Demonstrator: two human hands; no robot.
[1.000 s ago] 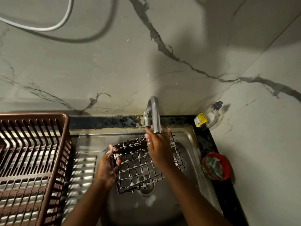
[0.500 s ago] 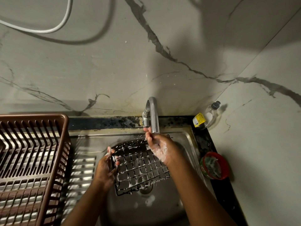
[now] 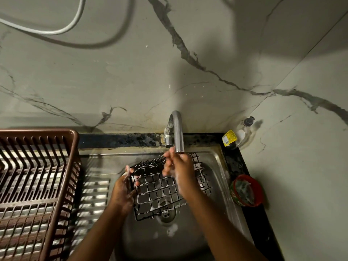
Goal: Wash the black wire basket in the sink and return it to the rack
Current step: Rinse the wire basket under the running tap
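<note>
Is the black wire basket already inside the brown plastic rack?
No, the black wire basket is over the steel sink, gripped by the left hand.

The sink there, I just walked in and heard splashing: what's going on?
A person is washing a black wire basket over the steel sink. The left hand grips its left edge, holding it tilted above the drain. The soapy right hand is at the basket's far side, just under the faucet; motion blur hides whether it holds anything. Suds cling to the wires. The brown dish rack waits at the left.
</note>
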